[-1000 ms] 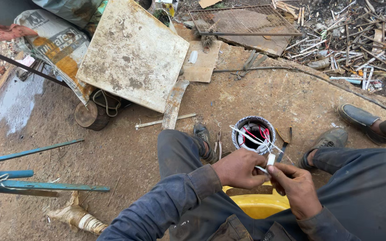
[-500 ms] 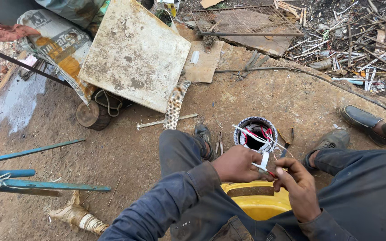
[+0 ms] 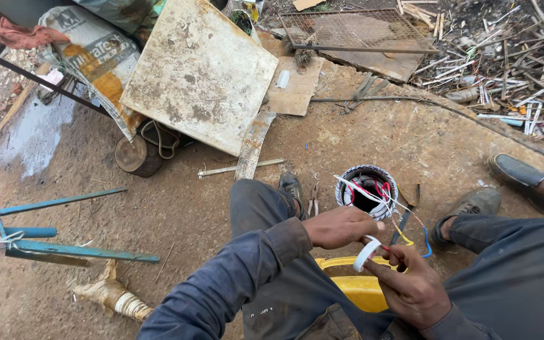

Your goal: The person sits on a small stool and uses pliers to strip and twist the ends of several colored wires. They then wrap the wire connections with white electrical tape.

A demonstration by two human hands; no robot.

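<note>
Left hand (image 3: 341,226) and right hand (image 3: 410,286) both pinch a white roll of tape (image 3: 366,254), held over the lap above a yellow plastic container (image 3: 360,289). Coloured wires (image 3: 382,198) run from the round motor stator (image 3: 368,191) on the dirt ground (image 3: 158,201). Seemingly mid tape-wrapping.

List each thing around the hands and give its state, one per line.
Left hand: closed, gripping wires.
Right hand: fingers curled on the white tape roll.
White tape roll: tilted, held between both hands.
Motor housing: open-topped, upright on the ground, wires spilling out.
Pliers: lying flat, untouched.
Yellow container: between the knees, partly hidden.
</note>
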